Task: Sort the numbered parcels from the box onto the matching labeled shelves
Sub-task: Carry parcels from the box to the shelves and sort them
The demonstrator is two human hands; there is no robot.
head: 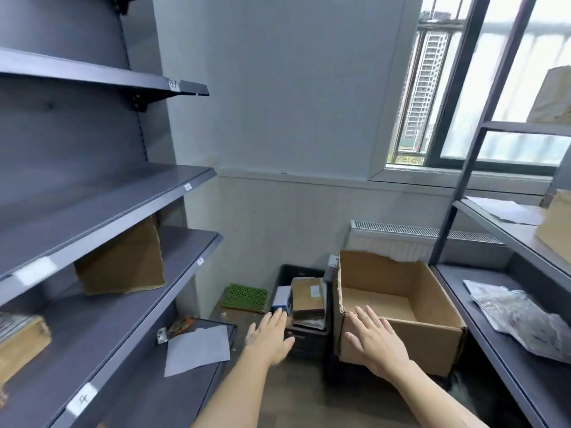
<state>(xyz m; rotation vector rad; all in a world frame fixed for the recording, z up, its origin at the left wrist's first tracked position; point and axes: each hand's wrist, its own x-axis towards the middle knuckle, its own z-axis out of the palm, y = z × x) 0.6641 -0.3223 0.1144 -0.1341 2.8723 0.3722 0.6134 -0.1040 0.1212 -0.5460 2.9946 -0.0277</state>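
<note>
A large open cardboard box (401, 304) stands on the floor, its inside looking bare. Left of it a black crate (287, 273) holds a brown parcel (307, 296) and a small white and blue box (281, 298). My left hand (270, 338) reaches forward toward the crate with fingers straight, holding nothing. My right hand (375, 344) is spread flat over the near left corner of the cardboard box, empty. The dark labeled shelves (129, 208) on the left carry a brown parcel (123, 267), another carton (21, 344) and a grey flat bag (197, 350).
A second shelf unit (494, 319) on the right holds silvery bags (519, 316), a white sheet and cartons. A green plastic mat (245, 298) lies by the wall. A radiator (401, 239) sits under the window. The aisle between the shelves is narrow.
</note>
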